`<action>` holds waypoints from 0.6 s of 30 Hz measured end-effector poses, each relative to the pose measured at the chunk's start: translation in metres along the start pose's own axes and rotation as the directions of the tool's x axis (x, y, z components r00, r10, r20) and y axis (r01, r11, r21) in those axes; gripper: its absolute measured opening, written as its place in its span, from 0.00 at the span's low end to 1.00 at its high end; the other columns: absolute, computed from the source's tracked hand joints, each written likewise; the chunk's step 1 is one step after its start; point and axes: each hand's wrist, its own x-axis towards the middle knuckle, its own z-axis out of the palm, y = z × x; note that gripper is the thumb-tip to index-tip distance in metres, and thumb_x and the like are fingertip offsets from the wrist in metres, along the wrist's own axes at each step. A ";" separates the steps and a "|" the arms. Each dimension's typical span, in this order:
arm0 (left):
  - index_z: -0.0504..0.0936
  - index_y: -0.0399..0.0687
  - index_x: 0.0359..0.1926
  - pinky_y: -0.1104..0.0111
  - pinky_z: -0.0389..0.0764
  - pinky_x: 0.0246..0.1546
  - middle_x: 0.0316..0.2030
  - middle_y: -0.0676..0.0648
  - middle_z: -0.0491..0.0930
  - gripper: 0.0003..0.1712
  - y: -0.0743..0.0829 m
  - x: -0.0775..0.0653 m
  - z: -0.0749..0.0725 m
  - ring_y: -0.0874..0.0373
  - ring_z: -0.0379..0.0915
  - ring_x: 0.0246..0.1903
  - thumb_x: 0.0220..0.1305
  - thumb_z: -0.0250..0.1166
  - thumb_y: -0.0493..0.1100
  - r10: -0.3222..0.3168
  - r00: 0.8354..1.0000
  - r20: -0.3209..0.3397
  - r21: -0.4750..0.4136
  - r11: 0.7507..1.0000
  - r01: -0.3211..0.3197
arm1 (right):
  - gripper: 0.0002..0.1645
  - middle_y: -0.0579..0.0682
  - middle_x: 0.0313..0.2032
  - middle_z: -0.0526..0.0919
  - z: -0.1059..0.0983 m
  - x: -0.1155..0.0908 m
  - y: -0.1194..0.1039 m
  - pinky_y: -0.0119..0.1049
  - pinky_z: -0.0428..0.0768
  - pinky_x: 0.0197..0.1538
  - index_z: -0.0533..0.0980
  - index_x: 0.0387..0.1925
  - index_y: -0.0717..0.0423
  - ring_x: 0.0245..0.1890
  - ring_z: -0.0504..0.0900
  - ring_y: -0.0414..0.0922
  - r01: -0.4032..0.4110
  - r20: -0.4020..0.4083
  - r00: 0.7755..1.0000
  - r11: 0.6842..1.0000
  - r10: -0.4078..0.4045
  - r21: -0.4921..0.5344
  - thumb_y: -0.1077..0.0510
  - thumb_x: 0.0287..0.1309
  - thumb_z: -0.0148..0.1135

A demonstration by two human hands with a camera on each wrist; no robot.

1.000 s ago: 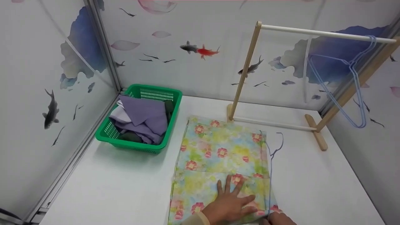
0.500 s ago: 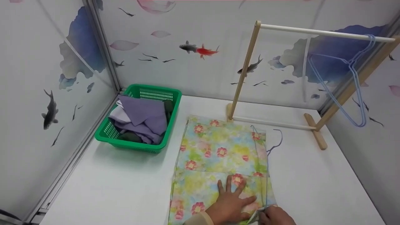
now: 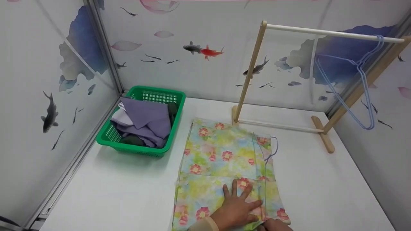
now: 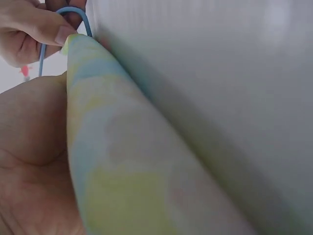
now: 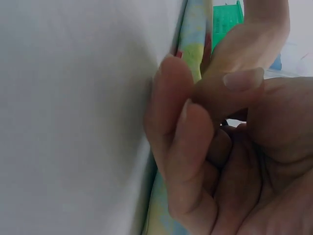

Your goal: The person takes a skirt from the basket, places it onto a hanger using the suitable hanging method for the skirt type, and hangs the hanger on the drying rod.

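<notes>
A floral cloth (image 3: 221,144) in yellow, green and blue with pink flowers lies on the white table in the head view. My left hand (image 3: 236,205) rests on its near part, fingers spread. Across the right side of the cloth lies a blue wire clothes hanger (image 3: 265,186), its hook pointing away from me. My right hand (image 3: 275,225) holds the hanger's near end at the cloth's near edge. In the left wrist view, the hanger's bent end (image 4: 87,22) runs through the right hand's fingers, the thumb touching the cloth edge. Part of the hanger is hidden by cloth.
A green basket (image 3: 173,141) with purple, white and dark cloths stands at the back left. Behind the floral cloth is a wooden drying rack (image 3: 255,61) with a white rail. Blue hangers (image 3: 366,93) hang at its right end. Patterned walls enclose the table.
My right hand has moved left with the hanger, so the hanger's hook and body have shifted left over the cloth. The cloth's lower right corner now lies spread outward. My left hand stays put.
</notes>
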 end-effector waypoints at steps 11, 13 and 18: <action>0.47 0.90 0.63 0.33 0.45 0.52 0.70 0.51 0.39 0.26 -0.005 -0.020 -0.005 0.30 0.26 0.63 0.67 0.43 0.61 0.164 0.984 0.070 -0.236 0.961 -0.143 | 0.23 0.42 0.10 0.70 -0.008 0.004 0.004 0.38 0.67 0.18 0.78 0.16 0.52 0.11 0.68 0.40 0.005 0.001 1.000 1.000 -0.005 -0.007 0.48 0.61 0.50; 0.48 0.90 0.63 0.32 0.44 0.51 0.70 0.50 0.40 0.25 -0.003 -0.019 -0.002 0.29 0.25 0.63 0.66 0.41 0.62 0.169 0.983 0.071 -0.242 0.959 -0.147 | 0.24 0.42 0.09 0.68 -0.007 0.003 0.003 0.37 0.67 0.18 0.77 0.14 0.53 0.11 0.66 0.39 -0.019 -0.002 1.000 0.999 0.018 -0.029 0.48 0.60 0.50; 0.53 0.92 0.61 0.32 0.40 0.52 0.70 0.52 0.40 0.23 0.001 -0.013 0.001 0.31 0.22 0.64 0.64 0.39 0.65 0.101 0.991 0.093 -0.234 0.969 -0.077 | 0.24 0.43 0.09 0.68 -0.001 0.001 -0.005 0.38 0.69 0.18 0.75 0.12 0.53 0.11 0.69 0.40 -0.052 -0.023 0.999 0.993 0.050 -0.108 0.48 0.59 0.52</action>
